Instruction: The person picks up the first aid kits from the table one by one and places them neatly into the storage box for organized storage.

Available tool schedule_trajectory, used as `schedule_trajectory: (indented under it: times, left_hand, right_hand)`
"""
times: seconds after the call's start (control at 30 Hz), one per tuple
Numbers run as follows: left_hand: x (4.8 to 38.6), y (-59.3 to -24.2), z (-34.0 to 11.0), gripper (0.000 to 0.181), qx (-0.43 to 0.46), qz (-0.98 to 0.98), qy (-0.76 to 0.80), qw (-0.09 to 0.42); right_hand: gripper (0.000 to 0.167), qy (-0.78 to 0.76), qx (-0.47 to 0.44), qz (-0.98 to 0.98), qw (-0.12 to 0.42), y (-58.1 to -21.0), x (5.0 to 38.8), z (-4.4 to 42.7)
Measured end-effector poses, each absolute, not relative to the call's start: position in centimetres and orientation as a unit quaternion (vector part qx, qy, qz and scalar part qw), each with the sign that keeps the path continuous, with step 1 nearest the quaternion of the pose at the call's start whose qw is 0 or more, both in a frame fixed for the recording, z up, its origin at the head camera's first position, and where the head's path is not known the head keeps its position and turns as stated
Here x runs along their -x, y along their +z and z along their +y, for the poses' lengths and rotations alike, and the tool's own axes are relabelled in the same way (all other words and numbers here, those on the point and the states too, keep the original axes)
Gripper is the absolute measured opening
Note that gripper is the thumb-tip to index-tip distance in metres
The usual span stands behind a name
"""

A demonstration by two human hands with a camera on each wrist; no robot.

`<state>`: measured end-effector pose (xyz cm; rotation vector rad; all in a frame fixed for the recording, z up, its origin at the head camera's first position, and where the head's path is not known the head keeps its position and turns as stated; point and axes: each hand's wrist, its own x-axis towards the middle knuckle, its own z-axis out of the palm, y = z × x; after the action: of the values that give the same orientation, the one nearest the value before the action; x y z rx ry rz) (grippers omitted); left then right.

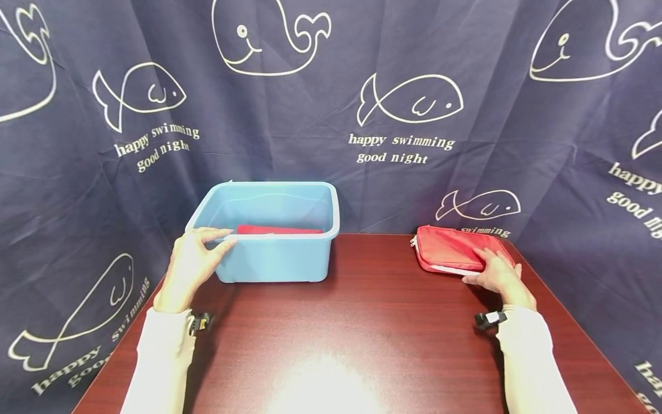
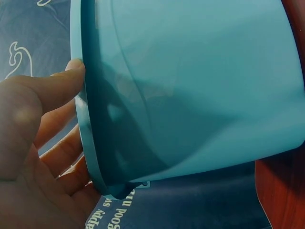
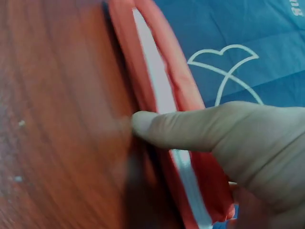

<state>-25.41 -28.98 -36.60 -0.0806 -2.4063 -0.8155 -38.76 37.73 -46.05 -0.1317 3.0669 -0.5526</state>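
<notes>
A light blue plastic bin (image 1: 276, 259) stands at the back left of the table. My left hand (image 1: 192, 261) grips its rim at the front left corner. In the left wrist view the thumb (image 2: 75, 67) lies on the rim, with the other fingers behind it. At the back right lies a red zippered pouch (image 1: 450, 246) with a white zipper. My right hand (image 1: 499, 277) holds the pouch near its right end, fingers on top. The right wrist view shows the thumb (image 3: 176, 129) across the white zipper (image 3: 157, 71); the other fingers are mostly hidden there.
Something flat and red (image 1: 279, 230) lies inside the bin, mostly hidden by the front wall. The reddish-brown table (image 1: 362, 322) reaches back to a dark blue curtain (image 1: 331, 126) printed with white fish and whales.
</notes>
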Motion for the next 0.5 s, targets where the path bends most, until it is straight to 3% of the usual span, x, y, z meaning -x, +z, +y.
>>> schedule_trajectory:
  times: [0.23, 0.5]
  left_hand:
    - [25.47, -36.55, -29.08, 0.030, 0.039, -0.904, -0.302, 0.300]
    - [25.46, -36.55, -28.90, 0.029, 0.037, -0.904, -0.299, 0.302]
  right_hand:
    - [0.082, -0.179, 0.036, 0.983, -0.037, -46.42, 38.54, 37.90]
    - [0.069, -0.176, 0.020, 0.982, -0.071, -46.67, 38.56, 38.35]
